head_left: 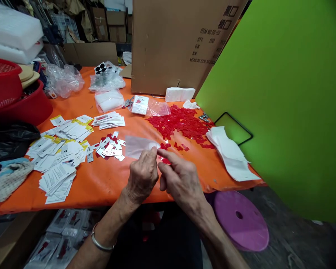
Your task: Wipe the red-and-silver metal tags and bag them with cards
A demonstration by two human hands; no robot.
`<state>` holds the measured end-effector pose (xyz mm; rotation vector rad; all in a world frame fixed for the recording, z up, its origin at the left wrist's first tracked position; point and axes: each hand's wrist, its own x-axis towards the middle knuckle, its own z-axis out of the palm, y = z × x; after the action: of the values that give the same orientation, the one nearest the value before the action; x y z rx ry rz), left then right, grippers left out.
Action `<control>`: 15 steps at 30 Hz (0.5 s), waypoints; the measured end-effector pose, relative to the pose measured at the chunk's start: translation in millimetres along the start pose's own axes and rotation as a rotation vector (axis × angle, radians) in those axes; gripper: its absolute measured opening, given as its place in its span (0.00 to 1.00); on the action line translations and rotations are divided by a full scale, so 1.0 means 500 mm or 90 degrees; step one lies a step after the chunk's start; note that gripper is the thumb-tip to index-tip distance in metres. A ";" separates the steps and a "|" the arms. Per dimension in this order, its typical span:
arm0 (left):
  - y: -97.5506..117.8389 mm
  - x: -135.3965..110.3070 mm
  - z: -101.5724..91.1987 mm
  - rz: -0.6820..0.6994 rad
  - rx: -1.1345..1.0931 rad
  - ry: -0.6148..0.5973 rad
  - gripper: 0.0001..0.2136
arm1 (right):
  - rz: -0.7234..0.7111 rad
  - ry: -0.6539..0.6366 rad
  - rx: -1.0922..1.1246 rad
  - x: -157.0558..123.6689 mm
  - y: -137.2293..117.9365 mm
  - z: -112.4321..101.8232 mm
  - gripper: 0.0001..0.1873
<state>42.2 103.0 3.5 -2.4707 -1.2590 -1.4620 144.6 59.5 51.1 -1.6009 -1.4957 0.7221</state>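
Note:
My left hand (142, 175) pinches the edge of a small clear plastic bag (138, 145) held just above the orange table (106, 179). My right hand (179, 181) is beside it, fingers pinched on a small red piece (165, 161) at the bag's mouth. A heap of small red pieces (182, 123) lies beyond my hands. Left of the bag sits a cluster of small silver and red parts (110, 147).
Printed white and yellow cards (60, 153) spread over the table's left. White paper sheets (229, 151) lie at the right edge. A big cardboard box (179, 41) and green board (282, 93) stand behind. Red baskets (14, 93) sit far left; a purple stool (240, 220) is below right.

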 end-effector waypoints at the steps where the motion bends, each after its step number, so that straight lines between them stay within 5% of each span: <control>1: 0.002 -0.009 0.002 -0.003 -0.001 -0.001 0.13 | 0.072 -0.001 0.123 -0.003 0.002 0.007 0.20; 5: 0.008 -0.035 0.007 -0.078 -0.053 -0.026 0.14 | 0.215 0.002 0.386 -0.010 0.013 0.024 0.24; 9: 0.010 -0.048 0.019 -0.105 -0.100 -0.016 0.13 | 0.201 0.031 0.312 -0.010 0.016 0.019 0.18; 15: 0.023 -0.054 0.038 -0.211 -0.210 -0.026 0.14 | 0.224 -0.032 0.299 0.007 0.028 0.009 0.13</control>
<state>56.8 85.3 -23.1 -2.5917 -1.6174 -1.8378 148.5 64.4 37.4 -1.4921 -0.9824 1.2178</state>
